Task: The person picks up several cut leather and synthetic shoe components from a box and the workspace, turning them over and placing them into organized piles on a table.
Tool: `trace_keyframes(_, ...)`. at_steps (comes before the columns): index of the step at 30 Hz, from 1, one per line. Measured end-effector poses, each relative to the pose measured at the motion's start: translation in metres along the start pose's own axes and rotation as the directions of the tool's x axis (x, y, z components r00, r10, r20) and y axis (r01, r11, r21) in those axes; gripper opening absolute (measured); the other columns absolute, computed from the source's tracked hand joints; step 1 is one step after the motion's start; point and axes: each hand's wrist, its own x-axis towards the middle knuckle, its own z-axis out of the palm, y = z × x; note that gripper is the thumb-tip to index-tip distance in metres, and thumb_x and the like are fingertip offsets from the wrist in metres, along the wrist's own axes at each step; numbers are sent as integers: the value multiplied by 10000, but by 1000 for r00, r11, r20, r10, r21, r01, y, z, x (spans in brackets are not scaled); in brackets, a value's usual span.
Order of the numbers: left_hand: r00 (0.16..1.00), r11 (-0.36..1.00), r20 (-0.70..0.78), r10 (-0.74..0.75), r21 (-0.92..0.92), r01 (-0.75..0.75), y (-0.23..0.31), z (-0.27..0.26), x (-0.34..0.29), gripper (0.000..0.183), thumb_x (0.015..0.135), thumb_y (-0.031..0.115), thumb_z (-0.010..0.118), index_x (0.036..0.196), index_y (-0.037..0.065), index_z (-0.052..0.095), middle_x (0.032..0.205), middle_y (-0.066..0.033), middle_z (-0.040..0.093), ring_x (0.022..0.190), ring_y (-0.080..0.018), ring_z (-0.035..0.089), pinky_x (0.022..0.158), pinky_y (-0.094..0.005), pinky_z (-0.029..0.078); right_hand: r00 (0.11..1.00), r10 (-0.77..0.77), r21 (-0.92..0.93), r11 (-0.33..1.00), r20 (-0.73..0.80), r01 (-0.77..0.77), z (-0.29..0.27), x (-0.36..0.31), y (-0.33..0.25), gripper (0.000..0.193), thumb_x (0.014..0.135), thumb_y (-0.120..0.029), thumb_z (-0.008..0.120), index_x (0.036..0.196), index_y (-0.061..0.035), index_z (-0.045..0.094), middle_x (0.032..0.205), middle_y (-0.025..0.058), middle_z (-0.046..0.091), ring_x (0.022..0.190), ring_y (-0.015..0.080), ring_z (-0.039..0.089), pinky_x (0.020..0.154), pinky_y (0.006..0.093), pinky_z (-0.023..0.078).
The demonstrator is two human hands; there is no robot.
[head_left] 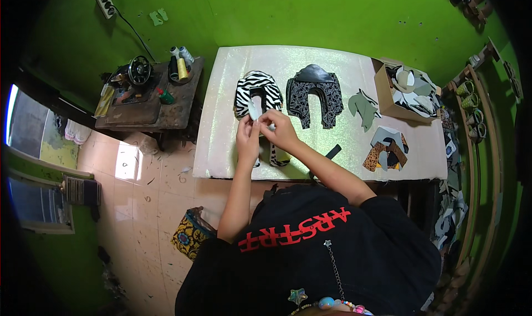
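Observation:
My left hand (247, 139) and my right hand (281, 130) meet over the table's near left part, fingers pinched together. Between them is a small pale, whitish piece of material (255, 109), its tip pointing away from me. Just beyond my fingers lies a stack of zebra-striped U-shaped pieces (271, 90), partly hidden by my hands. More zebra-striped material (279, 156) lies under my wrists. To the right sits a stack of black-and-grey patterned U-shaped pieces (313, 94), with a shiny dark piece (314, 73) on top.
Green-grey offcuts (364, 110) and a pile of mixed cut pieces (387, 152) lie on the pale tabletop (332, 55). A cardboard box (392, 97) full of scraps stands at the right. At left are a sewing machine (136, 75) and thread cones (182, 68). A black strip (333, 151) lies near the front edge.

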Motion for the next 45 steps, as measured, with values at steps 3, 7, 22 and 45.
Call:
trace_keyframes(3,999,984,40,-33,-175,40,-7,1,7,279,922,97,481,1141,-72,445,1038,-144,571,895,-155,578,767,-253,475,994,-97,5,995,48,97,3,3,8,107,745,-88,612,807,-1,623,812,109,549,765,246,541,702,332,447)
trace_keyframes(7,992,987,33,-120,-105,123,-6,-9,9,263,905,78,505,1125,-63,477,948,-124,611,749,-136,616,648,-236,497,958,-228,-375,915,-175,149,-9,6,11,307,731,-70,633,1034,-39,588,912,112,536,869,222,541,699,308,466)
trace_keyframes(22,962,892,-67,-264,362,270,-81,-55,18,202,751,59,684,907,-46,611,723,-97,642,597,-124,606,526,-228,472,952,306,-134,943,-2,-303,-3,-21,70,173,677,-41,663,833,27,628,705,129,612,637,216,590,615,308,472)
trace_keyframes(45,959,668,-224,173,742,53,-41,-4,3,209,754,93,632,942,49,553,891,-120,468,807,-269,505,731,-357,422,843,521,-138,833,-134,-536,-53,-57,106,182,740,-173,641,828,-23,588,649,120,557,611,255,564,590,362,451)
